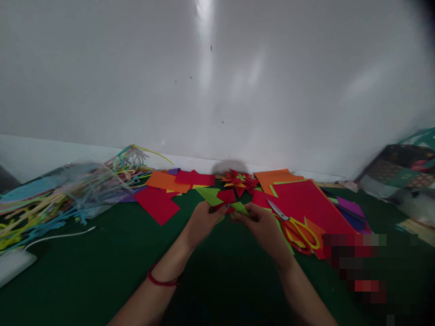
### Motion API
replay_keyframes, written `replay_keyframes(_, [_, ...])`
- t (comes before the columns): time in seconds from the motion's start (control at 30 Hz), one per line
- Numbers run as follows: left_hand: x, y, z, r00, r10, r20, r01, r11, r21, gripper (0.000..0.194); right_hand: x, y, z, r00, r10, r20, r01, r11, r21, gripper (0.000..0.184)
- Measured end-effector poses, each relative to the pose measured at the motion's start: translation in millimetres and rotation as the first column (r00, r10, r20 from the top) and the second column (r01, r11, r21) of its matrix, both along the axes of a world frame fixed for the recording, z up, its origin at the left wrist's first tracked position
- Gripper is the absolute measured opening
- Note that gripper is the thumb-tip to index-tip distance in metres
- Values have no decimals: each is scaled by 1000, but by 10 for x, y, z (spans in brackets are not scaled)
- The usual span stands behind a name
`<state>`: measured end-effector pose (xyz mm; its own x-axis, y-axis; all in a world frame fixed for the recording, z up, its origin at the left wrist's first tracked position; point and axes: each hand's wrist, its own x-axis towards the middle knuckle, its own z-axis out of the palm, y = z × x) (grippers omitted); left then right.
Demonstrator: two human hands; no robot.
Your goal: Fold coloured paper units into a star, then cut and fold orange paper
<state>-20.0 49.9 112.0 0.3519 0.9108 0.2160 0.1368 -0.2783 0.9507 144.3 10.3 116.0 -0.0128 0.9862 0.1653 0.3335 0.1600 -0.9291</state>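
Between my hands is a piece of folded green paper (209, 195), pointed at its upper left end. My left hand (204, 222) pinches it near the middle, with thumb and fingers closed. My right hand (256, 219) pinches its right part. Red paper (227, 196) shows just behind the green piece; whether it is joined to it I cannot tell. Beyond the hands lies a layered red, orange and green paper flower (240, 180). Scissors (292, 222) with yellow and red handles lie on paper to the right of my right hand.
Red sheets (302, 203) and an orange sheet (277, 177) lie at the right. Red paper (158, 206) and orange paper (166, 181) lie at the left, beside a plastic bag of colourful pipe cleaners (88, 185). A white device (16, 265) with a cable sits front left. Behind rises a pale wall (136, 81).
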Motion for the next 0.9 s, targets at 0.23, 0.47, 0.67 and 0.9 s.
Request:
replay_keyframes(0.23, [68,-73,20,999,-52,6,52,997,-51,23,19,14,-9,999,15,-48,-13,999,34,25])
replay_keyframes(0.47, [-39,129,-1,959,93,267,-67,992,-105,35,81,36,-31,963,-246,-105,265,931,252,16])
replay_keyframes(0.67, [-124,-11,114,953,-218,211,280,901,-331,34,116,-31,9,931,-364,24,261,709,655,17])
replay_keyframes(0.9, [66,-130,114,922,29,386,96,948,-302,35,40,-74,33,888,-341,309,45,732,680,34])
